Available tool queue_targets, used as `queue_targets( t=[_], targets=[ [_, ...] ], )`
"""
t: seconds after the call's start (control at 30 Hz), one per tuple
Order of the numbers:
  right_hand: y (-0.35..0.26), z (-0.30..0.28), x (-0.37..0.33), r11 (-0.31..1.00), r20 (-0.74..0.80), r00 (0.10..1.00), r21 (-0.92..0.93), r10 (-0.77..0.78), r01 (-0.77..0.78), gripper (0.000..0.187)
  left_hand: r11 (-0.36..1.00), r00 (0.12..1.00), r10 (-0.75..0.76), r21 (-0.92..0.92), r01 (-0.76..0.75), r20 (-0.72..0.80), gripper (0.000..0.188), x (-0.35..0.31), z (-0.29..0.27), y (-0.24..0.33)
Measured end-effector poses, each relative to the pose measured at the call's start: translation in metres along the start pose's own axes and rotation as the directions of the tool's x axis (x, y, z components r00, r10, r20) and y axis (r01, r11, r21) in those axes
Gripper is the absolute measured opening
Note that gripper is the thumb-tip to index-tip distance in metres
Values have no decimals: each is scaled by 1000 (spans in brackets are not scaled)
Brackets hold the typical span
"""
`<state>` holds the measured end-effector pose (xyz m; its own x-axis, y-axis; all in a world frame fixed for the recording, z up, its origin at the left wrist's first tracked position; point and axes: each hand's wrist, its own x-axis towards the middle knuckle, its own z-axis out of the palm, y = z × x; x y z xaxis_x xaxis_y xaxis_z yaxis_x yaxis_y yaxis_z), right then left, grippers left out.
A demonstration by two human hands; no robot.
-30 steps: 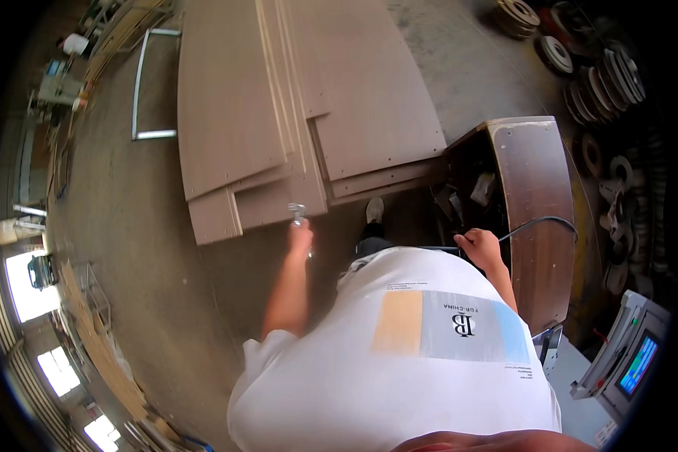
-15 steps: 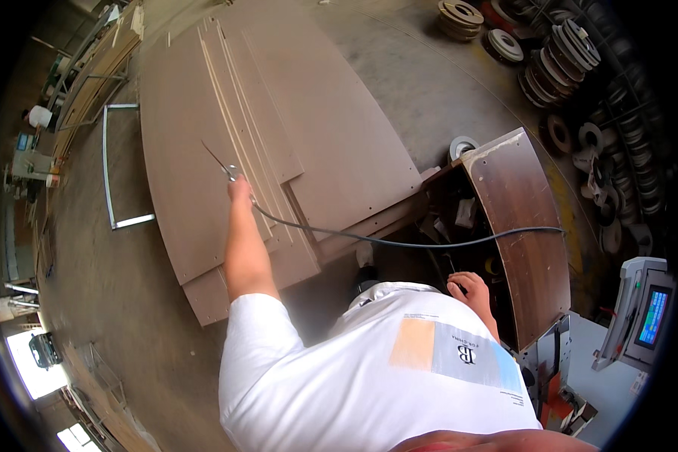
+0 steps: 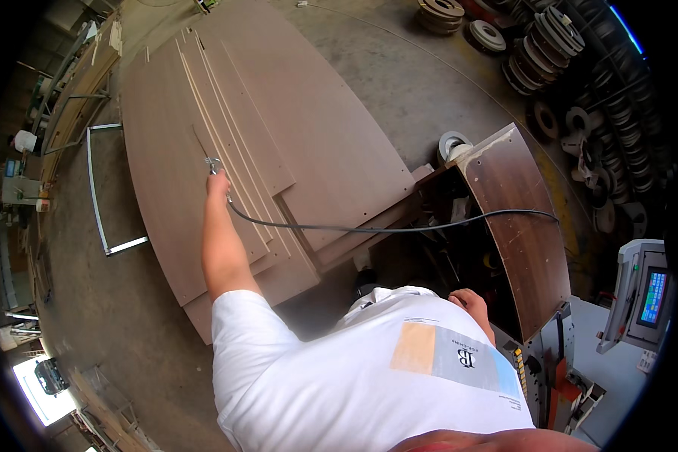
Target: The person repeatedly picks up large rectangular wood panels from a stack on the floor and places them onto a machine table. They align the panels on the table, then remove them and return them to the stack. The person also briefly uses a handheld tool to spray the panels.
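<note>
My left hand (image 3: 218, 183) is stretched out over a stack of brown panels (image 3: 346, 151), its fingers wrapped round a metal air blow gun (image 3: 212, 164). A long thin nozzle points from it toward the far left of the stack. From the blow gun a dark hose (image 3: 339, 227) sags across the panels' near edge and over a dark wood cabinet (image 3: 523, 248) on the right. My right hand (image 3: 471, 301) is beside my waist, near the cabinet's open side. Its fingers are curled; what they hold, if anything, is hidden.
Narrow strips (image 3: 211, 90) lie lengthwise on the panels. A metal frame (image 3: 90, 188) stands on the floor to the left. Rolls of edging (image 3: 546, 53) are piled at the far right. A machine with a control screen (image 3: 653, 297) is at the near right.
My left hand and the blow gun have shifted slightly left across the panels. My right hand has drawn in closer to my waist. The whole view has turned a little.
</note>
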<state>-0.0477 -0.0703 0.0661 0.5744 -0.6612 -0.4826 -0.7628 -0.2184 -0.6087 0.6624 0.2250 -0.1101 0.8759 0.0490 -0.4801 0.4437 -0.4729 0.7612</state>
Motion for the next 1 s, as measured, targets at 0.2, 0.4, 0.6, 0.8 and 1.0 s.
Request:
queue_targets(
  t=[0.2,0.4,0.6,0.8,1.0],
  targets=[
    [-6,4,4,1000,42,999,-15,-7,8,20,996,998,11,93,-18,69,27,-23,38,-18],
    [-7,4,4,999,81,996,-20,28,-27,22,979,994,-54,202,33,96,20,-26,81,-91],
    [-1,12,2,993,82,989,-11,120,-120,27,984,973,-145,131,122,179,13,-99,131,-133],
    [-8,11,0,984,115,977,-12,180,-180,29,970,947,-229,-25,240,224,17,-163,165,-203],
    [-5,9,-7,990,133,981,-3,141,-142,28,991,939,-111,-33,128,325,20,-160,182,-162]
  ],
)
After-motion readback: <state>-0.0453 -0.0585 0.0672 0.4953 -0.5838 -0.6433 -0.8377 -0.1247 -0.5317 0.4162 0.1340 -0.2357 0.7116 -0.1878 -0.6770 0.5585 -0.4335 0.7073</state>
